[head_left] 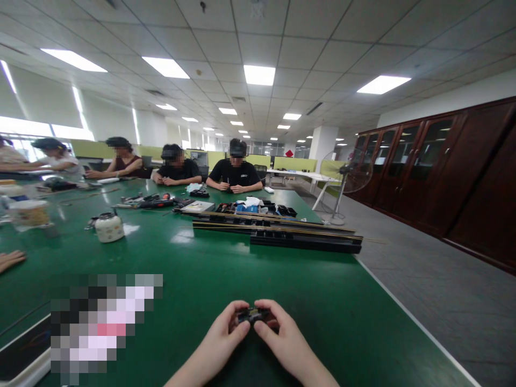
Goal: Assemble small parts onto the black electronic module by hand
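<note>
My left hand (223, 333) and my right hand (280, 336) meet just above the green table (322, 301), near its front edge. Both pinch a small black part (252, 315) between thumb and fingers, one hand at each end. The part is short and dark with a few pale marks on top; its details are too small to make out. Both hands are closed on it.
Long black rails (278, 234) lie across the table's middle, with black trays and small parts (258, 208) behind. A white jar (108, 227) stands left. Several people sit at the far end. Another person's hand (10, 259) rests at left. A fan (346, 180) stands beside the table.
</note>
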`<action>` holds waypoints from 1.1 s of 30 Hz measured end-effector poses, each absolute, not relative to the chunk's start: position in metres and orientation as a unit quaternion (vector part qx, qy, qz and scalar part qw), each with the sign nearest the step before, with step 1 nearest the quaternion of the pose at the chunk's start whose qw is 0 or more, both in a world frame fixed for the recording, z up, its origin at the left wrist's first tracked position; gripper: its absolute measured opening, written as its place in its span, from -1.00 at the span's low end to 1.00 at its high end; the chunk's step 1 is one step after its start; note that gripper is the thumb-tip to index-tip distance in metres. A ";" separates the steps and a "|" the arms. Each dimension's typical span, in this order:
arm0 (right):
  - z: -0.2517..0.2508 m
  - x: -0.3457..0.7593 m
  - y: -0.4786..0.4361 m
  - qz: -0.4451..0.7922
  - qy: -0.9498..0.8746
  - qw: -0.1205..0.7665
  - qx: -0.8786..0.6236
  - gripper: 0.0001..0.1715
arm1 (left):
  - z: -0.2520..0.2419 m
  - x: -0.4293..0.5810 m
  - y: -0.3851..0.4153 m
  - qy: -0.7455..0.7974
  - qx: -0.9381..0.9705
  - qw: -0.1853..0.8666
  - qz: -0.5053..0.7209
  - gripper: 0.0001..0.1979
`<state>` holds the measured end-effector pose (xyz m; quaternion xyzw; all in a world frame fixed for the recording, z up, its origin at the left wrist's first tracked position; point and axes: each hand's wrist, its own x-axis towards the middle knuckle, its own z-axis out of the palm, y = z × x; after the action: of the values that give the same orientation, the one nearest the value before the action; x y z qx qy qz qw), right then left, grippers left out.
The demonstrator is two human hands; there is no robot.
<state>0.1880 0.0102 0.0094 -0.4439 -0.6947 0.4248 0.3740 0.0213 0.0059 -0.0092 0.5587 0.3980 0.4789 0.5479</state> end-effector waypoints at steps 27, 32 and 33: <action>0.006 0.184 0.014 0.454 -0.681 0.400 -0.413 -0.73 | -0.006 0.023 0.005 0.360 0.542 0.580 0.491 -0.52; 0.006 0.184 0.013 0.449 -0.680 0.399 -0.420 -0.73 | -0.007 0.022 0.005 0.376 0.543 0.574 0.485 -0.57; 0.007 0.184 0.013 0.449 -0.679 0.401 -0.420 -0.74 | -0.007 0.022 0.005 0.377 0.545 0.573 0.482 -0.58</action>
<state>0.1840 0.0129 0.0065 -0.4197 -0.6794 0.4492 0.4006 0.0222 0.0055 -0.0075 0.5450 0.3770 0.4823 0.5728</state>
